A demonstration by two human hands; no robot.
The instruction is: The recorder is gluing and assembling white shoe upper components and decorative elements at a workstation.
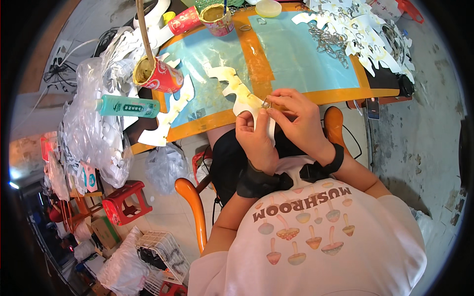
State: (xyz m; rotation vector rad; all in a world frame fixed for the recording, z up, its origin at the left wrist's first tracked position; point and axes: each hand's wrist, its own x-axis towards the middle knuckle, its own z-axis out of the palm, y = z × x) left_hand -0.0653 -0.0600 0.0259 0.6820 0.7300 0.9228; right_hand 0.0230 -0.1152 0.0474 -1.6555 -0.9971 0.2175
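My left hand (256,137) pinches the lower end of a wavy-edged white strip (245,99), which has yellowish smears along it and reaches over the table's near edge. Thumb and fingers of my right hand (302,117) close on a small metal ring (266,103) at the strip's right side, close to my left thumb. Whether the ring is fixed to the strip, I cannot tell. A second wavy white piece (171,117) lies at the table's left edge, next to a red paper cup (169,79) with brownish-yellow paste and a stick inside.
Loose metal rings (330,45) and heaped white pieces (363,27) cover the far right. At the back stands another paste cup (217,23), near a round yellowish lid (268,8). A green bottle (129,106) and plastic bags (89,123) crowd the left; a red stool (127,201) stands below.
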